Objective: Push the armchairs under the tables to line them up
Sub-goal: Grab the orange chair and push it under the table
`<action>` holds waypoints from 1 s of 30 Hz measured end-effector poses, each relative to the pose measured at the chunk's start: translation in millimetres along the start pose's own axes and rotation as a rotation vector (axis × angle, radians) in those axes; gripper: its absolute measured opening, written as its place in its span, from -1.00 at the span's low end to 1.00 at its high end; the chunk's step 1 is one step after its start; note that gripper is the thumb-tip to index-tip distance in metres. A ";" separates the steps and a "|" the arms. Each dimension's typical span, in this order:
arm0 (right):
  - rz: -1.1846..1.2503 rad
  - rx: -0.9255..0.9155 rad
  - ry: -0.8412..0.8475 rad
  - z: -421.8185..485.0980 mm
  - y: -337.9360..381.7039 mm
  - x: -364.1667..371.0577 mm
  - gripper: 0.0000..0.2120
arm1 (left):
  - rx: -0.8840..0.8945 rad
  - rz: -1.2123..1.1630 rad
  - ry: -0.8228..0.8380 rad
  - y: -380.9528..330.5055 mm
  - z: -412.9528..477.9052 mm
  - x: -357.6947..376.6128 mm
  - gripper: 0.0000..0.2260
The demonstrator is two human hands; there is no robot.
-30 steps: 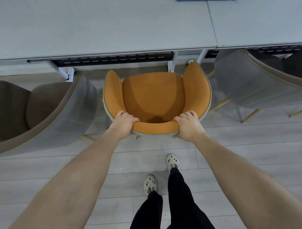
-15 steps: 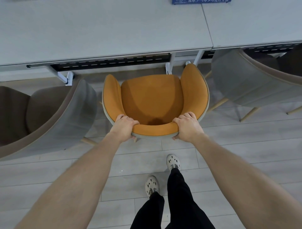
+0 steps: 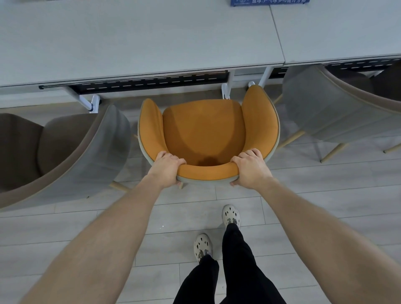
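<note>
Armchair (image 3: 201,130) backrest w/in L+R fingers (image 3: 171,157)

Top edge cuts the blue sign (image 3: 270,2); lettering too blurred to read. Left edge cuts the left grey armchair (image 3: 86,162); the right grey armchair (image 3: 338,112) runs off the right edge. Legs of the orange armchair (image 3: 201,130) mostly hidden beneath its seat.

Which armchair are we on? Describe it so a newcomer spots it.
Grey tables run across the top. Of three armchairs along their near edge, take the middle armchair, backrest gripped by the left hand and right hand. It alone is orange; the left neighbour and right neighbour are grey.
</note>
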State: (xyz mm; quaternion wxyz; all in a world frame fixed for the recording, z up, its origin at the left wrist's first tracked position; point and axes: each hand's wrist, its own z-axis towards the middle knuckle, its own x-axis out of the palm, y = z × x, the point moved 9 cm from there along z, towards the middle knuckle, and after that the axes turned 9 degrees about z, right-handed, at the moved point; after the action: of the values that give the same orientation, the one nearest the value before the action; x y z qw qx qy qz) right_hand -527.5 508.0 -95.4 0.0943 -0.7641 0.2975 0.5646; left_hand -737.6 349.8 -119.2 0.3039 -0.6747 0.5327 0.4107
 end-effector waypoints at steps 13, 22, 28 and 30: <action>0.072 0.088 0.057 -48.5 -13.1 -44.7 -0.14 | 0.019 -0.058 0.036 -40.8 -33.5 -49.9 -0.21; 0.219 0.311 -0.021 -127.7 -139.0 -85.5 -0.35 | 0.096 -0.033 -0.023 -149.1 5.5 -134.7 -0.30; 0.295 0.384 -0.064 -177.4 -264.6 -97.8 -0.29 | 0.097 0.029 -0.058 -251.8 63.7 -185.4 -0.45; 0.318 0.399 -0.054 -194.6 -309.8 -100.1 -0.26 | 0.094 0.037 -0.062 -297.4 86.3 -198.4 -0.46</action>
State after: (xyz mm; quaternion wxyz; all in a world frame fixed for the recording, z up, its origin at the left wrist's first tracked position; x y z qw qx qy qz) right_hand -215.2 698.9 4.2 0.1610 -0.6586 0.5167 0.5229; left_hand -488.4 589.7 5.6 0.3438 -0.6365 0.5542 0.4117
